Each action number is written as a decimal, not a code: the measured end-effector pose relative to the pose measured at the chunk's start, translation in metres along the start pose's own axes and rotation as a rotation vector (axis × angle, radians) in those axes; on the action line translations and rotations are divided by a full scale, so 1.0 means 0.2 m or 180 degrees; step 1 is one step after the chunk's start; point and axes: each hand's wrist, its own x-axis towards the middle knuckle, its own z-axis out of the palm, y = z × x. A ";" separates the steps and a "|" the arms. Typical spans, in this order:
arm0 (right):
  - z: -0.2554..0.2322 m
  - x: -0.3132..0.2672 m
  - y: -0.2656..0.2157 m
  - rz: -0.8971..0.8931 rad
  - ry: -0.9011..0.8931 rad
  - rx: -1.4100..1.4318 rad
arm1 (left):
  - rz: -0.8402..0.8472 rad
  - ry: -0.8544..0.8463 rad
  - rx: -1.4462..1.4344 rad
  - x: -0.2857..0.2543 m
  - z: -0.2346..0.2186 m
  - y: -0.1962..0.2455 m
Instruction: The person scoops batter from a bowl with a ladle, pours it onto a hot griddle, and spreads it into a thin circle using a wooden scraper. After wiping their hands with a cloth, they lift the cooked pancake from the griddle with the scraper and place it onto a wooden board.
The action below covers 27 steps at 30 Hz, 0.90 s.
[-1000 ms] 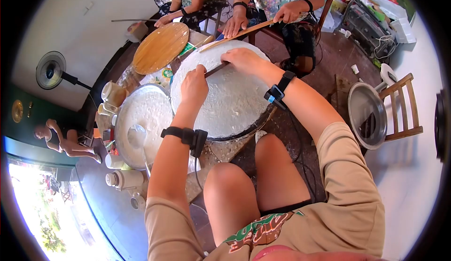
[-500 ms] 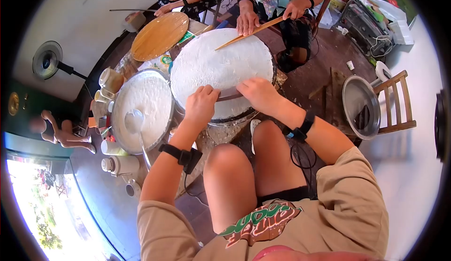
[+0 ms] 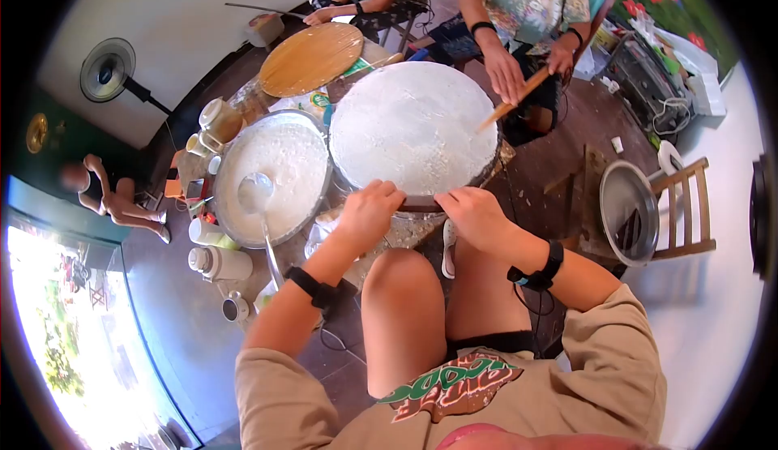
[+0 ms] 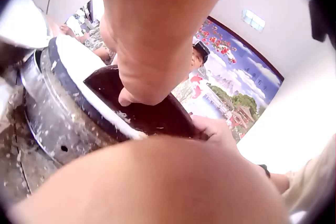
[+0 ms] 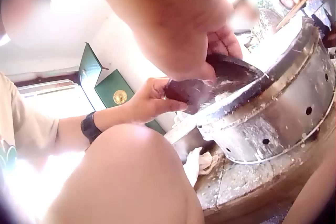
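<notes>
Between both hands is a dark brown, flat scraper with a curved edge (image 4: 152,113), held at the near rim of a round griddle (image 3: 413,126). A thin white layer of batter covers the griddle's top. My left hand (image 3: 369,213) grips the scraper's left end, thumb on its near face. The other end is in my right hand (image 3: 476,216), fingers behind the blade and thumb in front. In the right wrist view the scraper leans against the rim, smeared with white. Across the griddle, another person's hands (image 3: 506,77) hold a flat wooden stick (image 3: 527,97), its tip over the right edge.
Left of the griddle stands a wide metal pan (image 3: 217,190) of white batter with a ladle (image 3: 256,193) in it. A round wooden board (image 3: 312,59) lies behind. Jars and a thermos (image 3: 219,263) line the left side; a metal basin (image 3: 628,211) is at right.
Both hands have drawn the scraper from the griddle's far part to its near rim. The other person's stick has swung toward the right edge.
</notes>
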 end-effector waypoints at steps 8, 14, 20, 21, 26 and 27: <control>0.17 0.85 0.41 0.0071 0.0156 0.0086 | -0.0424 0.0437 -0.0027 0.51 -0.19 -0.71; 0.45 1.19 0.73 0.0197 -0.0074 -0.0164 | -0.0750 0.0251 -0.0078 0.82 0.03 -1.14; 0.56 1.27 0.82 0.0471 -0.0423 -0.0458 | -0.0482 0.0341 0.0355 0.92 0.19 -1.31; 0.58 1.28 0.82 0.0484 -0.0427 -0.0524 | -0.0457 0.0376 0.0421 0.92 0.20 -1.32; 0.65 1.31 0.75 0.0508 -0.0488 -0.0764 | -0.0419 0.0391 0.0739 0.89 0.20 -1.34; 0.66 1.32 0.73 0.0399 -0.0452 -0.0757 | -0.0425 0.0387 0.0791 0.88 0.20 -1.35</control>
